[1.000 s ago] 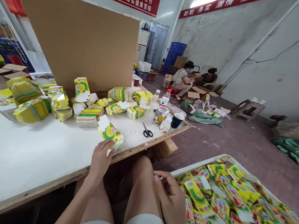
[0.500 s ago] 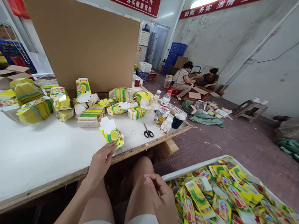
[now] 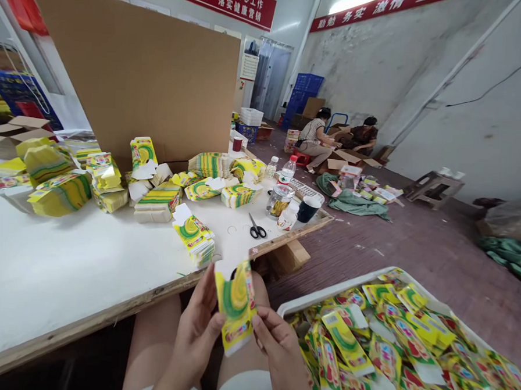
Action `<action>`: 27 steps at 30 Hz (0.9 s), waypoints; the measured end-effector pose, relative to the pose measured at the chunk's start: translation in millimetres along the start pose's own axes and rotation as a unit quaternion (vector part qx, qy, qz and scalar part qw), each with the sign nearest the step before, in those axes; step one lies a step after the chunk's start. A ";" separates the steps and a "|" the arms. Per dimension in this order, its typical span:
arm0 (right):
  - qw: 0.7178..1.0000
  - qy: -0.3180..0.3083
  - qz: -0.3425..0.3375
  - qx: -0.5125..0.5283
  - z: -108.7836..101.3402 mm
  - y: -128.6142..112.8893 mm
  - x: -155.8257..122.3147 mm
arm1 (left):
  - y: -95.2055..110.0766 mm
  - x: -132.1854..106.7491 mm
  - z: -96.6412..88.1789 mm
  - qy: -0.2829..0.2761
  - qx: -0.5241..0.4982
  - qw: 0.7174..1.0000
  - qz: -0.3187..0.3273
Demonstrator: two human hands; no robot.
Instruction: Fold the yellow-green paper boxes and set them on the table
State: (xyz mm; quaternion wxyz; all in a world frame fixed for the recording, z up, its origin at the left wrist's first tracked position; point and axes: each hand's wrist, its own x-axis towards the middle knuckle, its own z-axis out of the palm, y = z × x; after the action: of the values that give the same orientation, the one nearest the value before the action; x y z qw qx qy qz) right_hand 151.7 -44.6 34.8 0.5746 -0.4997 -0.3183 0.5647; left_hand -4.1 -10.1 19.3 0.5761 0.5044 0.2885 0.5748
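Observation:
Above my lap, a yellow and green printed carton [image 3: 236, 307] is held between both hands, its white flap at the top blurred. My left hand [image 3: 199, 325] grips it along the left side with the thumb on its front. My right hand [image 3: 274, 341] pinches its lower right edge between thumb and fingers. A stack of flat cartons [image 3: 193, 232] of the same print lies on the table near its front edge, just beyond my left hand. To the right of my right hand stands a tray [image 3: 289, 304] heaped with printed cartons [image 3: 383, 353].
On the white table [image 3: 86, 261] lie black-handled scissors [image 3: 257, 228], a glass jar [image 3: 280, 200], a dark cup [image 3: 308, 209] and bundles of cartons [image 3: 159, 201]. A large cardboard sheet [image 3: 140, 72] stands behind them. Two people sit beside boxes at the back.
My left hand has left the stack on the table and come over my lap with one carton. The right hand has closed on that carton's edge.

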 end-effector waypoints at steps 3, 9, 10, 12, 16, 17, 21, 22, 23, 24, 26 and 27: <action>0.997 -0.030 0.050 0.045 6.3 6.4 -3.3 | 7.5 7.7 2.9 -0.049 -0.176 0.972 -0.149; 0.995 -0.015 0.078 0.060 7.0 11.9 -4.3 | 16.7 8.7 1.5 -0.094 -0.242 0.950 -0.173; 0.995 -0.015 0.078 0.056 6.2 12.2 -3.9 | 16.6 8.4 1.3 -0.089 -0.244 0.950 -0.176; 0.995 -0.024 0.085 0.046 4.8 12.7 -3.1 | 15.8 8.6 1.2 -0.085 -0.252 0.947 -0.181; 0.997 -0.027 0.061 0.026 4.0 14.0 -2.4 | 14.1 11.6 1.0 -0.093 -0.253 0.944 -0.191; 0.999 -0.025 0.045 0.013 4.2 14.3 -2.3 | 13.7 12.5 0.9 -0.091 -0.251 0.944 -0.192; 0.998 -0.042 -0.025 -0.049 4.6 14.8 -2.2 | 10.8 15.0 0.3 -0.064 -0.232 0.951 -0.191; 0.996 -0.048 -0.039 -0.071 4.3 14.8 -2.5 | 9.6 15.3 0.3 -0.058 -0.222 0.954 -0.191; 0.993 -0.050 -0.052 -0.098 3.9 14.8 -2.8 | 8.1 15.5 0.3 -0.050 -0.209 0.958 -0.192; 0.988 -0.049 -0.063 -0.130 3.4 14.9 -3.2 | 6.3 15.5 0.5 -0.041 -0.194 0.961 -0.193; 0.976 -0.040 -0.083 -0.197 2.4 15.2 -4.2 | 2.1 14.9 1.6 -0.018 -0.166 0.966 -0.196; 0.969 -0.033 -0.093 -0.226 2.1 15.2 -4.6 | 0.0 14.5 2.5 -0.007 -0.155 0.968 -0.197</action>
State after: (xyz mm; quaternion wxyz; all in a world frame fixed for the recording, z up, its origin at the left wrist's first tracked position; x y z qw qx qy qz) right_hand 144.0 -50.6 22.2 0.4859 -0.5658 -0.5015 0.4385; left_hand 0.7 3.1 23.6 0.7510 0.3461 0.2855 0.4844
